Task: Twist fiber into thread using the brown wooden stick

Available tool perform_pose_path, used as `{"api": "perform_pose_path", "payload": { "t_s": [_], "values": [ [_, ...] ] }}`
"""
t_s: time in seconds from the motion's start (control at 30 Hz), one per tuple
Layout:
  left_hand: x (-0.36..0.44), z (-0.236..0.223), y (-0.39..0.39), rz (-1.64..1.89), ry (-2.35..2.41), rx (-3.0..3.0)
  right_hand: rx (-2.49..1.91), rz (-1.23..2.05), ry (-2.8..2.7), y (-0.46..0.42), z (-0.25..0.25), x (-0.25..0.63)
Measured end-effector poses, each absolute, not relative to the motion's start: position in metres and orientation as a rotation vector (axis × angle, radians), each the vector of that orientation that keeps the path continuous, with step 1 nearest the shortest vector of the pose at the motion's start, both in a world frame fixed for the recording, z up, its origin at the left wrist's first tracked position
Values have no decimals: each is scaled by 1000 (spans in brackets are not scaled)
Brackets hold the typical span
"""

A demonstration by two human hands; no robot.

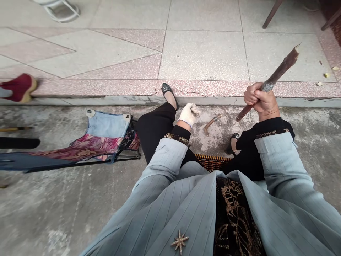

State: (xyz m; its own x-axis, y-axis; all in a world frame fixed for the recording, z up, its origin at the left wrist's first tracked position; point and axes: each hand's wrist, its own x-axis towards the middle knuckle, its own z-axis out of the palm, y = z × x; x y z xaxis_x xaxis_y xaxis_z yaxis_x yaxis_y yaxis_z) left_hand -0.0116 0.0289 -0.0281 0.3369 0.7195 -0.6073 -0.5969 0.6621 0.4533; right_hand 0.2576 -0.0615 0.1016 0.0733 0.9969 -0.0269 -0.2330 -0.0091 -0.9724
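My right hand (262, 101) is closed round a brown wooden stick (283, 67), raised at a slant above the ground on the right. The stick's upper end is broken and splintered, and a grey band (267, 85), wire or tape, wraps it just above my fingers. Its lower end pokes out below the fist. My left hand (188, 113), in a white glove with a beaded bracelet at the wrist, is curled into a fist over my left knee; whatever it may hold is hidden. On the concrete between my hands lies a short bent piece of wood (211, 124).
I sit on a woven wicker seat (213, 161). To my left is a low folding chair (106, 124) with floral fabric. A tiled step (202, 89) runs ahead of my feet. Another person's red shoe (20, 87) rests on it at left. Chair legs (272, 14) stand at upper right.
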Motion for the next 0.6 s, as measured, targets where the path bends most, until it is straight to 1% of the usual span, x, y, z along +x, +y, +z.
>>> {"api": "perform_pose_path", "payload": {
  "t_s": [0.1,0.23,0.47,0.6],
  "values": [
    [-12,-38,28,868,922,124,-1112,1303,-1007,-59,98,259],
    [-18,-52,28,863,1028,141,-1279,1253,-951,-47,90,255],
    [-33,-64,16,706,1374,647,-1292,1177,-945,-35,94,244],
    [-41,-62,1,442,1481,963,-1365,1197,-991,-33,90,238]
  ]
}}
